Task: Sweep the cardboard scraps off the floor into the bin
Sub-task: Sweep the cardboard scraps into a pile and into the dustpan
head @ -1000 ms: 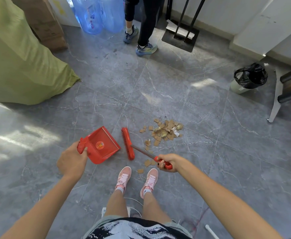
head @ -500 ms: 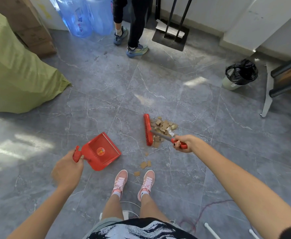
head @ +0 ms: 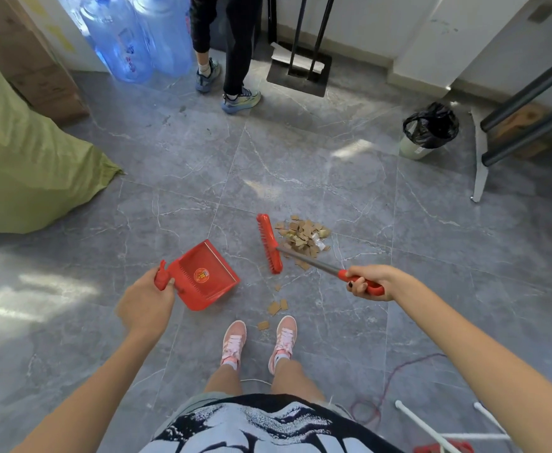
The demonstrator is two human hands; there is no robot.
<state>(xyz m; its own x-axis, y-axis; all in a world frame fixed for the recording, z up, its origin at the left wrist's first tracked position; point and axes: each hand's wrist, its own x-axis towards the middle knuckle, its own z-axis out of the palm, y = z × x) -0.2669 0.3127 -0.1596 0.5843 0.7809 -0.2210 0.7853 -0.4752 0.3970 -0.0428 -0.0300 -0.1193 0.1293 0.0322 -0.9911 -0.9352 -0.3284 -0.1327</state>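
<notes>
Left hand (head: 145,304) grips the red dustpan (head: 207,276) handle, right hand (head: 368,282) wraps the brush (head: 269,243) handle beside the cardboard scraps (head: 304,237).

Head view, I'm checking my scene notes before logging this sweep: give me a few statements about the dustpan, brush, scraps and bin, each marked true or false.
1. The left hand grips the red dustpan by its handle. True.
2. The dustpan already holds scraps. False: its tray shows none.
3. The right hand holds the brush by its red grip. True.
4. The brush head is right of the scrap pile. False: it lies along the pile's left edge.
5. All scraps are in the pile. False: a few loose scraps lie near the pink shoes.
6. The bin, lined with a black bag, stands apart from the pile. True.
</notes>
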